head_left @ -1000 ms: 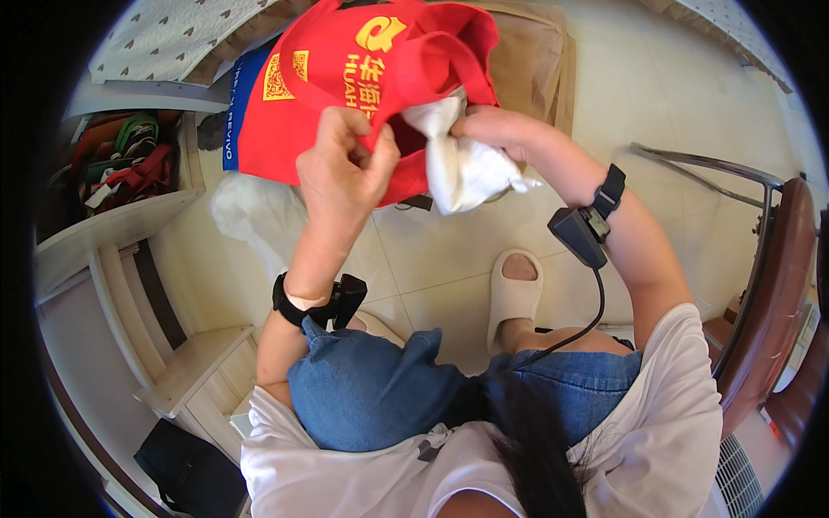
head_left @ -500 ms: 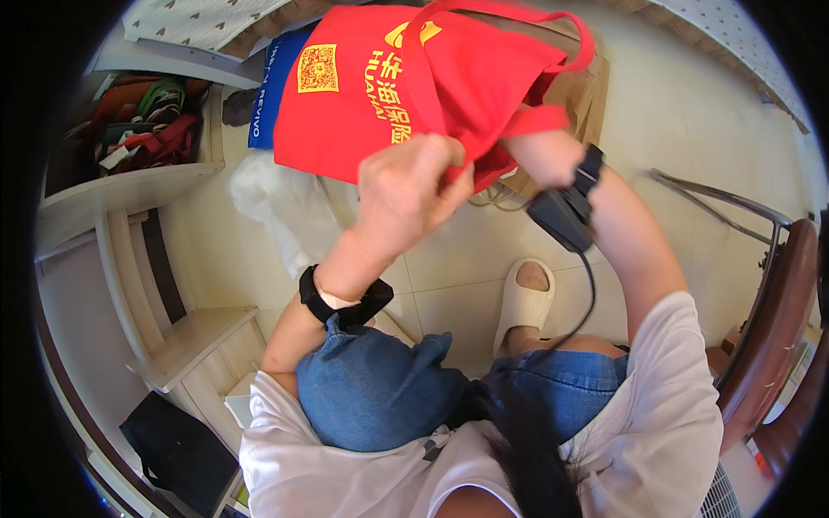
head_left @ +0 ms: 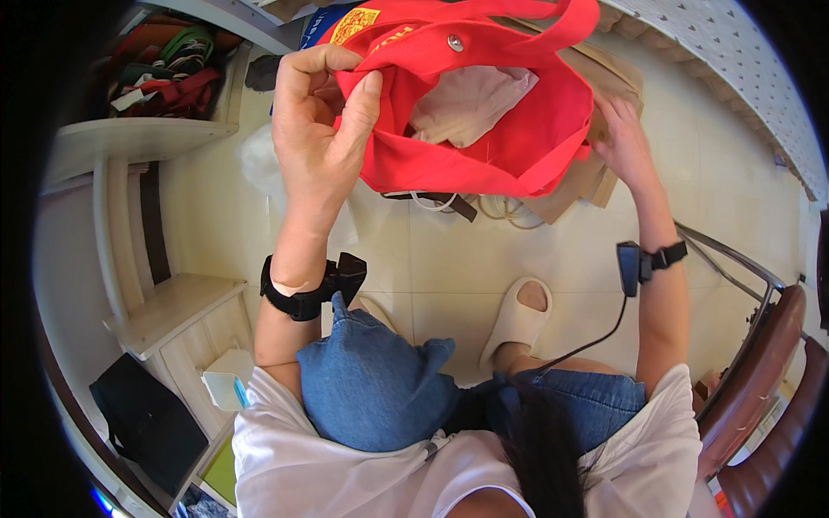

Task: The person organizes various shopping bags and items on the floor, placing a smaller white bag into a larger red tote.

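A red cloth tote bag (head_left: 566, 138) is held tilted, its mouth toward me. Inside lies a crumpled whitish piece (head_left: 475, 99), fabric or plastic; I cannot tell which. My left hand (head_left: 324, 129) pinches the left side of the rim between thumb and fingers. At the bag's right side is my right hand (head_left: 629, 147), its fingers stretched out and apart beside the red edge. Whether its fingertips touch the cloth is unclear. A metal snap (head_left: 454, 42) shows on the inner wall, and a strap loops up at the upper right.
Brown paper bags (head_left: 609, 78) with cord handles lie behind the tote. A white plastic bag (head_left: 257, 160) sits on the tiled floor. Shelving with an open compartment of coloured items (head_left: 168, 78) stands left, a brown chair (head_left: 760, 363) right. A patterned cover hangs at the upper right.
The tote has tipped, so its mouth now faces me and its inside shows. My right hand has come out of it to the right. My left hand has moved left and up along the rim.
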